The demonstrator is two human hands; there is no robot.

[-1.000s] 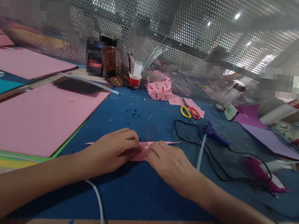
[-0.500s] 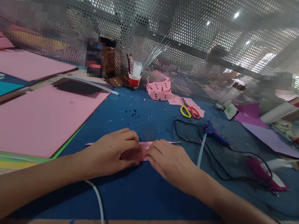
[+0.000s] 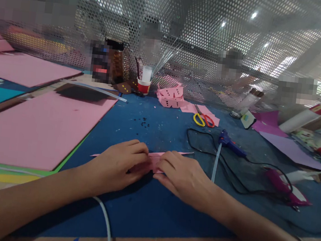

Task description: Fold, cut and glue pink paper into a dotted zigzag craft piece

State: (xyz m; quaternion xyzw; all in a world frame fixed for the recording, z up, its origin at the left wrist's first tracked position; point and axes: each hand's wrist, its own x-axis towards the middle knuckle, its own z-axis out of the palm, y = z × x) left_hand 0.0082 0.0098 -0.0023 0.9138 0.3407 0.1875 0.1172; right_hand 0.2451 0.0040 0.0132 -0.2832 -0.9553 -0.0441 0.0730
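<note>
Between my hands, low over the blue tabletop, is a piece of pink paper, with thin pointed ends sticking out at the left and right. My left hand is closed on its left part, thumb below and fingers above. The right part is pinched by my right hand, its fingers bent over the paper. Most of the paper's shape is hidden by the fingers. Further back stands a pink paper piece with black dots, beside scissors with yellow and red handles on pink scraps.
A blue glue gun with a clear stick and black cord lies to the right, near a magenta tool. Large pink sheets are stacked at the left. A red and white cup stands by the perforated metal screen.
The thumb of my right hand has shifted slightly down and left at the paper's lower edge. Both hands otherwise stay in nearly the same place on the pink paper.
</note>
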